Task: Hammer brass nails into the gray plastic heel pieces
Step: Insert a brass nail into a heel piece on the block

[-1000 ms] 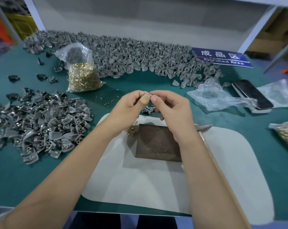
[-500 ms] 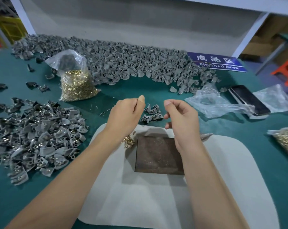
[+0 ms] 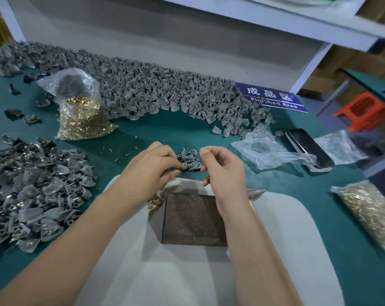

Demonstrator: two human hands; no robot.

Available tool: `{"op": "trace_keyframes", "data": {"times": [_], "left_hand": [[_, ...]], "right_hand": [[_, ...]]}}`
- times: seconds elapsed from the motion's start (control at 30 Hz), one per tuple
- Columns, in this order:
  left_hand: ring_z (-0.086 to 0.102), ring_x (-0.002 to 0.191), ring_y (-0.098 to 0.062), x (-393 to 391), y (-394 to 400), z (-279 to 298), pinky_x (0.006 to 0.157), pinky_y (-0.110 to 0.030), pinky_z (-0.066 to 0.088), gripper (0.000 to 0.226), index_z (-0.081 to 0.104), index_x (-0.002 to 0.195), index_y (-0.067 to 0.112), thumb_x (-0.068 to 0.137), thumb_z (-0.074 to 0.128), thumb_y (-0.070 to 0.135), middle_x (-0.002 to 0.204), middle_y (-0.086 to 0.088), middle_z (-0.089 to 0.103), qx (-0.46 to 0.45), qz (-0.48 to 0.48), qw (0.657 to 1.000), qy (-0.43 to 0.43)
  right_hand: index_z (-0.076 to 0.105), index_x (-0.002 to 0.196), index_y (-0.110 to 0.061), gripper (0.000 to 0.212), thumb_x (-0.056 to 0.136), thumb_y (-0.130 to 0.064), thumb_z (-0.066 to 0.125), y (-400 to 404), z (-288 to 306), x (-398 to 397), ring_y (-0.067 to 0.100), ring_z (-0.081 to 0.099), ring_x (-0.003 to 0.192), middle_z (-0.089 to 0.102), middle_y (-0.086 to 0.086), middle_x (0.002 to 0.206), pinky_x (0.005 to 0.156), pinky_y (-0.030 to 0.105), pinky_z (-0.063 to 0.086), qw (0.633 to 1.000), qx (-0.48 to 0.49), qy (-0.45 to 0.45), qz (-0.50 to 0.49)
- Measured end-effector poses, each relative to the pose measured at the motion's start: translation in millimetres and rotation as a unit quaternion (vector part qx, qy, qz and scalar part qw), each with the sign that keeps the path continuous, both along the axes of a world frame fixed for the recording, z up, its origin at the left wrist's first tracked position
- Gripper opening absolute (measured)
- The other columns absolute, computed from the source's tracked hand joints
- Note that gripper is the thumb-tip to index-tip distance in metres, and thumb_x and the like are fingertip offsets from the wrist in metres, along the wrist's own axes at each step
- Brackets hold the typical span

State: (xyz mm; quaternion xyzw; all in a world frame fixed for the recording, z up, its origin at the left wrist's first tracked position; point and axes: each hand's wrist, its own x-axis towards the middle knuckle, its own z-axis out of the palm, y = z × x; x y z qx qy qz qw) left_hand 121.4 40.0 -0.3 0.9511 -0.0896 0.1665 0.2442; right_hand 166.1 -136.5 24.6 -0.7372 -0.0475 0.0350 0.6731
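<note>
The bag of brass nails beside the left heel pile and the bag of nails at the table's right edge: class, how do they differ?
1. The left bag stands upright with its top bunched open; the right bag lies flat.
2. The left bag shows whole; the right bag is cut off by the picture's edge.
3. The left bag holds something dark above its nails; the right bag shows only nails.
Both are clear plastic on the green table.

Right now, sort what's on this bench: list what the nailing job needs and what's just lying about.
For the job:
gray heel pieces, left hand reaching into them
loose brass nails
metal block
bag of brass nails
right hand

Lying about:
phone
empty plastic bag
blue sign
</note>
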Motion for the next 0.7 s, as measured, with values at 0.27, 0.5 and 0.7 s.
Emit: {"op": "trace_keyframes", "data": {"times": [0.27,0.5,0.7], "left_hand": [[0.059,0.127,-0.009,-3,-19,2,0.125,-0.035,0.026,0.009,0.073,0.102,0.013,0.098,0.066,0.010,0.119,0.003,0.074,-0.202,-0.012,0.977,-0.074],[0.073,0.079,-0.015,-7,-33,12,0.065,-0.031,0.061,0.012,0.060,0.105,0.025,0.108,0.049,0.020,0.098,-0.001,0.077,-0.515,0.012,0.857,-0.028],[0.052,0.073,-0.010,0,-28,5,0.065,-0.023,0.047,0.036,0.076,0.105,0.023,0.110,0.041,0.028,0.080,0.005,0.063,-0.616,0.002,0.786,0.039]], "right_hand": [[0.067,0.082,-0.016,0.012,0.093,-0.011,0.065,-1,-2,1,0.014,0.058,0.067,0.065,-0.004,0.069,0.052,0.030,0.045,1.000,-0.002,-0.018,0.022],[0.057,0.077,-0.007,0.012,0.082,-0.003,0.067,-1,-4,-1,0.023,0.071,0.067,0.067,0.020,0.079,0.049,0.028,0.052,0.998,0.044,-0.039,0.021],[0.072,0.092,-0.015,0.019,0.091,0.003,0.071,-1,-1,-5,0.016,0.072,0.071,0.074,0.003,0.078,0.054,0.024,0.055,0.994,0.070,-0.047,0.068]]}}
